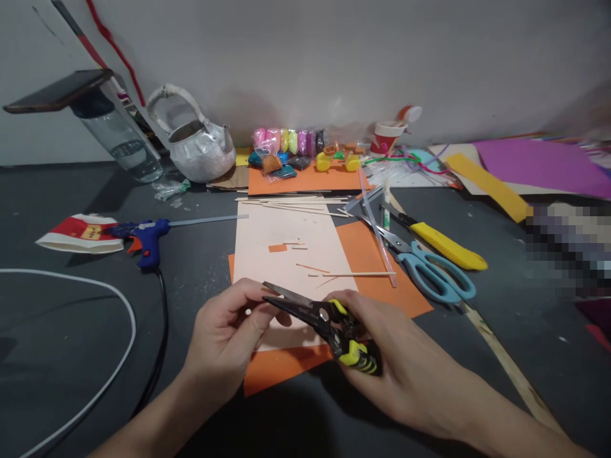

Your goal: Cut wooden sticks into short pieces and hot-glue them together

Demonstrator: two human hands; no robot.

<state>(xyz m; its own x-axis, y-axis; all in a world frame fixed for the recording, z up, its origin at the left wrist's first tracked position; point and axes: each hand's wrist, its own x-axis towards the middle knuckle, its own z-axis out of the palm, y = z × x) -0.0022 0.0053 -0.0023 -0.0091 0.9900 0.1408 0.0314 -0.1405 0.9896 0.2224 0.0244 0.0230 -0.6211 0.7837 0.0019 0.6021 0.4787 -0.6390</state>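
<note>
My right hand (401, 362) is wrapped round the black-and-yellow handles of a pair of scissors (305, 310). Their dark blades point left, a little apart at the tips. At those tips my left hand (229, 331) is closed in a pinch; whatever sits between its thumb and fingers is too small or hidden to name. Both hands are over a pale sheet of paper (267, 222), which lies on orange paper (281, 369). On the pale sheet are a small orange paper piece (277, 249), short cut stick bits (299, 247) and a longer thin stick (358, 274).
To the left lies a blue glue gun (151, 242) with its cord. At right are blue-handled scissors (434, 273) and a yellow cutter (449, 245). Thin sticks (300, 202), clay packets (291, 146), a silvery kettle-shaped pot (203, 152) and a water bottle (124, 149) stand farther back.
</note>
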